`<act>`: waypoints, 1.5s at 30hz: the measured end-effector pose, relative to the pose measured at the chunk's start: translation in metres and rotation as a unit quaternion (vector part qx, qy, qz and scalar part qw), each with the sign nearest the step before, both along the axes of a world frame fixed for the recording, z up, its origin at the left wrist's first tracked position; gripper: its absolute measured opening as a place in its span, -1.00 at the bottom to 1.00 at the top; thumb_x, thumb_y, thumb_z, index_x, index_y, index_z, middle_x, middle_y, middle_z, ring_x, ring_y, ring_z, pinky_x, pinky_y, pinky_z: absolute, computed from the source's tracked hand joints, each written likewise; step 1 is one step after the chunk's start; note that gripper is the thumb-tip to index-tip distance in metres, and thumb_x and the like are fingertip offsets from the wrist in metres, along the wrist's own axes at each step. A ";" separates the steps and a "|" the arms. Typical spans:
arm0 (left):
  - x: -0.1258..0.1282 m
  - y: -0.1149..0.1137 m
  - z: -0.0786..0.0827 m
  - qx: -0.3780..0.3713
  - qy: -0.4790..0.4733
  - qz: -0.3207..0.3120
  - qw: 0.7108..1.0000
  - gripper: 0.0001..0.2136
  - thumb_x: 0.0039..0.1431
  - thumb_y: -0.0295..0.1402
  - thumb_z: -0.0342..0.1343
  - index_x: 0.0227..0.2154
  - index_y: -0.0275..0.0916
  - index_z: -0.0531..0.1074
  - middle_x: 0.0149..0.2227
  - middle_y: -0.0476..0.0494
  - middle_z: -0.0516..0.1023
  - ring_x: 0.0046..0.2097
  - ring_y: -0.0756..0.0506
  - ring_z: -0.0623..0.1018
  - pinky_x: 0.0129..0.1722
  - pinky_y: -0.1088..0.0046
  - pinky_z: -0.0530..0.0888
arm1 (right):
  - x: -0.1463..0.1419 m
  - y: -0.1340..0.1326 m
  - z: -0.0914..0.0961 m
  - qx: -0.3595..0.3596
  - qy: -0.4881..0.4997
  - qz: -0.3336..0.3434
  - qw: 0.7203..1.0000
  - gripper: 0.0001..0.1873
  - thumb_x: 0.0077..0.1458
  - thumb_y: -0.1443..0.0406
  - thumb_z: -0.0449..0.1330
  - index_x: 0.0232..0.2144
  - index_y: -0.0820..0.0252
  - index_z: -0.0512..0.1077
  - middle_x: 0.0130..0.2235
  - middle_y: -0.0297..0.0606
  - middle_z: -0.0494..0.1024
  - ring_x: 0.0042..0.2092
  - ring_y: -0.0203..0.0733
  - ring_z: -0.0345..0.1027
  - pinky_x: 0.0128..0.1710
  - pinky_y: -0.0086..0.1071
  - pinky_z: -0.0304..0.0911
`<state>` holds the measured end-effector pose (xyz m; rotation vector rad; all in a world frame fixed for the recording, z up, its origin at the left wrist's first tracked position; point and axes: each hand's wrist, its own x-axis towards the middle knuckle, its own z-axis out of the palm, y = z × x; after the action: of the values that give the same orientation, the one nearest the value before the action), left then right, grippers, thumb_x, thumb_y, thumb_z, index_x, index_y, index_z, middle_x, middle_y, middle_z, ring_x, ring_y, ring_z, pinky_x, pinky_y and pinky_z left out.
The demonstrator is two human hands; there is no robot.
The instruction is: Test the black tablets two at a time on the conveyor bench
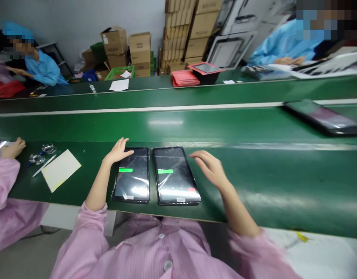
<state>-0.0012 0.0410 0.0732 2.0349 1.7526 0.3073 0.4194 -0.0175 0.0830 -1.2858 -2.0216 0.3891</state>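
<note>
Two black tablets lie side by side on the green bench before me, each with a green bar lit on its screen. My left hand [118, 151] rests with fingers stretched on the top left corner of the left tablet [132, 176]. My right hand [211, 167] hovers open, fingers spread, just to the right of the right tablet [174, 176], close to its upper right edge. Neither hand holds anything.
A yellowish card [60, 168], a white pen and small clear parts lie at left, beside a neighbour's hand [13, 148] in a pink sleeve. Another tablet [324, 117] lies on the conveyor belt at right. Red cases [184, 78], cardboard boxes and workers in blue are beyond.
</note>
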 end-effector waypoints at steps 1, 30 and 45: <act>0.009 0.010 0.005 -0.001 0.026 -0.030 0.999 -0.27 0.22 0.10 -0.01 0.32 -0.25 0.08 0.42 -0.39 0.04 0.44 -0.33 0.00 0.37 -0.04 -0.06 | -0.013 0.019 -0.001 -0.004 -0.001 0.008 1.000 -0.68 0.32 0.06 0.10 -0.05 0.05 0.49 -0.01 -0.15 0.52 0.01 -0.02 0.39 0.05 -0.06 0.34; 0.048 0.018 0.016 -0.101 0.086 -0.217 0.967 -0.03 -0.04 0.13 0.26 0.37 -0.20 0.04 0.38 -0.34 0.13 0.33 -0.39 0.23 0.29 0.15 0.14 | 0.007 0.068 -0.071 -0.294 0.124 0.168 0.933 0.31 -0.06 -0.08 0.39 0.42 -0.03 -0.40 0.44 0.00 -0.19 0.45 0.18 -0.33 0.38 0.15 -0.21; 0.047 0.021 0.009 -0.127 0.103 -0.252 0.954 0.34 -0.23 0.12 0.35 0.42 -0.27 -0.43 0.44 -0.53 -0.13 0.41 -0.52 0.00 0.31 0.00 0.02 | 0.006 0.067 -0.069 -0.254 0.033 0.150 0.955 0.26 -0.03 -0.09 0.36 0.43 -0.01 -0.34 0.43 -0.04 -0.16 0.41 0.33 -0.26 0.36 0.22 -0.20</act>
<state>0.0458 0.0618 0.0827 2.2838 1.2300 -0.2844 0.4256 0.0497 0.0138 -1.2232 -2.1392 1.1402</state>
